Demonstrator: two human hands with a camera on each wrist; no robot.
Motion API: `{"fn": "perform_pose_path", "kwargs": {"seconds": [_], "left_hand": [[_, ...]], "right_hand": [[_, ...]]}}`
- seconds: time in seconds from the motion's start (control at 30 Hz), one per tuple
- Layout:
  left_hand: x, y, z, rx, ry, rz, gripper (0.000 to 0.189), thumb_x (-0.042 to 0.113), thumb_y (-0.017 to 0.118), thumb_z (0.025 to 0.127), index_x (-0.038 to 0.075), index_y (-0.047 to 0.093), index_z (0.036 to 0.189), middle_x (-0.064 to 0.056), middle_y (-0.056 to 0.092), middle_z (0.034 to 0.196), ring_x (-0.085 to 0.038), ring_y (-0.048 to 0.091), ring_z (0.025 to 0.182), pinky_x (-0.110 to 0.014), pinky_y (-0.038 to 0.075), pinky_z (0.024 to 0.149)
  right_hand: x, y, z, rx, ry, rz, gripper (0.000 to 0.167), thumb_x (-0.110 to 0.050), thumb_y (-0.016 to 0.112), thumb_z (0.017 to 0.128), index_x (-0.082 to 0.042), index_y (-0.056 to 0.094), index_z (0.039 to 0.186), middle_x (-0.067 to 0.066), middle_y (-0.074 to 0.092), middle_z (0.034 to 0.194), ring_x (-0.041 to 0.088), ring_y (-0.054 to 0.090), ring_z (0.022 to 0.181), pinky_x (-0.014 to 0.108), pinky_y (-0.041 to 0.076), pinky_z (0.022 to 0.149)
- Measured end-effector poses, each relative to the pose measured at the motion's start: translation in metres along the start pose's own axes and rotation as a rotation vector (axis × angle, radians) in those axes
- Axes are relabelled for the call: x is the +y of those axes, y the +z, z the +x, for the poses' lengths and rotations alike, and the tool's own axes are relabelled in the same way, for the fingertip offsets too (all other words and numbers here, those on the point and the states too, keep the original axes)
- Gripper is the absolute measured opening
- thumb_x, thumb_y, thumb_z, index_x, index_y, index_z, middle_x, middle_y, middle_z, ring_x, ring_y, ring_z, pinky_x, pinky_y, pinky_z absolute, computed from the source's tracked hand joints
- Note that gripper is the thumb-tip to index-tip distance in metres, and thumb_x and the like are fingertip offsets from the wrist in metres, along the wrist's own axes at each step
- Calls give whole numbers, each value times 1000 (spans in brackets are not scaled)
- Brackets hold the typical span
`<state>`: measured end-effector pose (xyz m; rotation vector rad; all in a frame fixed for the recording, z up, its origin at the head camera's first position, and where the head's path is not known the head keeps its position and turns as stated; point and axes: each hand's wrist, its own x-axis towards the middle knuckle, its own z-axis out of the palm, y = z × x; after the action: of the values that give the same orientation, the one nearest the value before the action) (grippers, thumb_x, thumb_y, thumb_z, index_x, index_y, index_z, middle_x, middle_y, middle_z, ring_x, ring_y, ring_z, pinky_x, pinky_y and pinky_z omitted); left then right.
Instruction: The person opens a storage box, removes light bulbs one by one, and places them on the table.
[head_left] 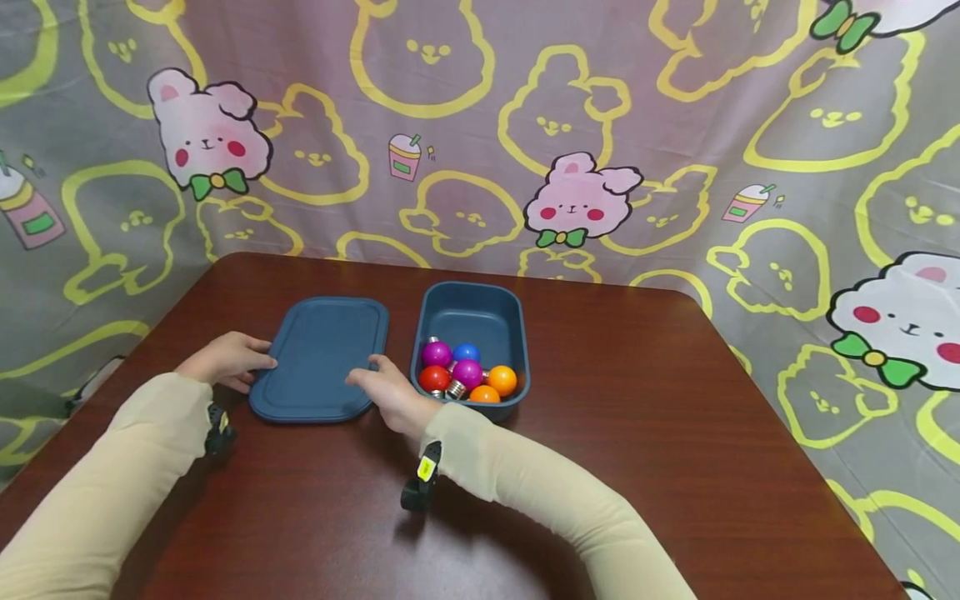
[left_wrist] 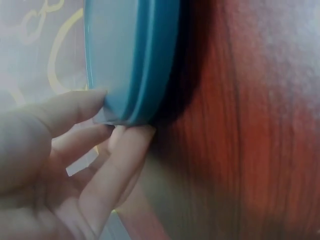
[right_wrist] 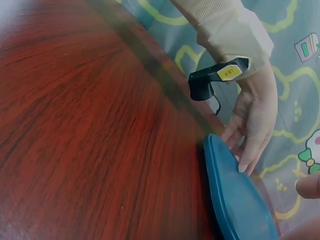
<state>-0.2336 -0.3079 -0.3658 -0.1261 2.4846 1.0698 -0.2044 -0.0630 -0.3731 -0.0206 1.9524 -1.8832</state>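
A flat dark blue lid (head_left: pixel 322 358) with rounded corners lies left of the matching blue box (head_left: pixel 523 333). At the lid's left edge my left hand (head_left: pixel 231 360) pinches the rim; the left wrist view shows the thumb on its upper face and fingers (left_wrist: pixel 120 170) at its edge. My right hand (head_left: pixel 397 396) is at the lid's right edge, thumb and forefinger spread over it; whether they touch it I cannot tell. Coloured light bulbs lie in the box's near half: purple (head_left: pixel 468 373), red (head_left: pixel 434 379), blue (head_left: pixel 466 353) and orange (head_left: pixel 502 381), some with metal screw bases showing.
The brown wooden table (head_left: pixel 645 400) has rounded far corners. Behind and beside it hangs a patterned curtain (head_left: pixel 465 150) with cartoon animals. A black wrist camera (head_left: pixel 423 479) juts from the right sleeve, above the table, and another (head_left: pixel 219 429) from the left.
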Motion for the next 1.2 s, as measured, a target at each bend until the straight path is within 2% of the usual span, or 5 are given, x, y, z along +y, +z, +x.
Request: {"fn": "perform_pose_path", "kwargs": {"seconds": [0.33, 0.57, 0.87, 1.03, 1.2], "left_hand": [[7, 4, -5, -7, -17, 6, 64, 6, 52, 92, -23, 13, 133, -45, 31, 126, -42, 58, 91, -43, 52, 70], [7, -1, -3, 10, -16, 39, 66, 16, 52, 94, -21, 16, 134, -42, 40, 119, -40, 58, 90, -41, 53, 69], [37, -5, -9, 189, 157, 45, 60, 24, 52, 94, -15, 31, 135, -34, 50, 115, -24, 61, 76, -34, 53, 62], [67, 8, -14, 239, 236, 78, 61, 30, 53, 94, -11, 35, 135, -32, 53, 115, -33, 62, 87, -36, 53, 65], [93, 26, -21, 228, 348, 74, 61, 33, 53, 94, -4, 35, 139, -28, 47, 128, -38, 53, 107, -46, 47, 82]], "right_hand": [[1, 4, 0, 23, -11, -3, 66, -8, 58, 77, 2, 34, 138, 14, 35, 140, 28, 35, 124, 42, 26, 103], [-14, -5, -11, -56, -56, -70, 65, -12, 59, 82, -2, 33, 140, 9, 33, 143, 25, 32, 126, 40, 27, 103], [-63, -50, -32, -237, -244, -213, 59, -16, 58, 90, -16, 31, 143, 2, 37, 141, 20, 32, 129, 36, 32, 100], [-80, -86, -38, -291, -360, -350, 60, -19, 59, 90, -23, 30, 143, -1, 39, 140, 16, 37, 124, 37, 36, 97], [-89, -120, -43, -301, -435, -411, 58, -20, 59, 90, -22, 32, 141, 3, 41, 138, 16, 40, 120, 38, 41, 93]]}}
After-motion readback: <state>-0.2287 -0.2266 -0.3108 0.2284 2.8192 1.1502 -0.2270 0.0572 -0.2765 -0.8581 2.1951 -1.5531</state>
